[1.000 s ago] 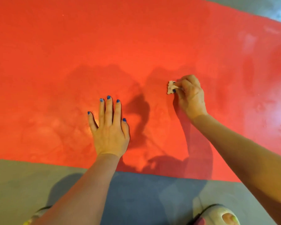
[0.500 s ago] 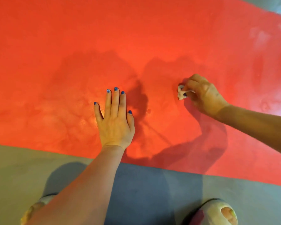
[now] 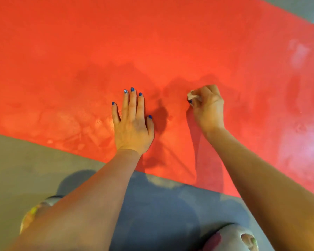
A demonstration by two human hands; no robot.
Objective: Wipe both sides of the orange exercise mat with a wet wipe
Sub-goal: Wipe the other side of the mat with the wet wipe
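Mat [image 3: 170, 42], orange, lies flat on the grey floor [image 3: 16, 160] and fills the upper and middle of the frame; its near edge runs from the left edge down toward the lower right. Its surface shows darker streaks around the centre and pale, glossy patches at the right side.

Left hand [image 3: 132, 124], at the centre of the frame, rests palm down on the mat, fingers [image 3: 133, 104] straight and close together, thumb slightly apart, holding nothing. The nails are painted blue.

Right hand [image 3: 207, 107], just right of centre, has its fingers curled round a small crumpled white wipe [image 3: 192, 95], of which only a bit shows at the fingertips. The wipe is held down at the mat surface; whether it actually touches cannot be told. The two hands are near each other but apart, with a shadow on the mat between them.

Both bare forearms reach in from the bottom of the frame. Two knees [image 3: 230, 240] in light fabric show at the lower left and lower right, over the floor short of the mat.
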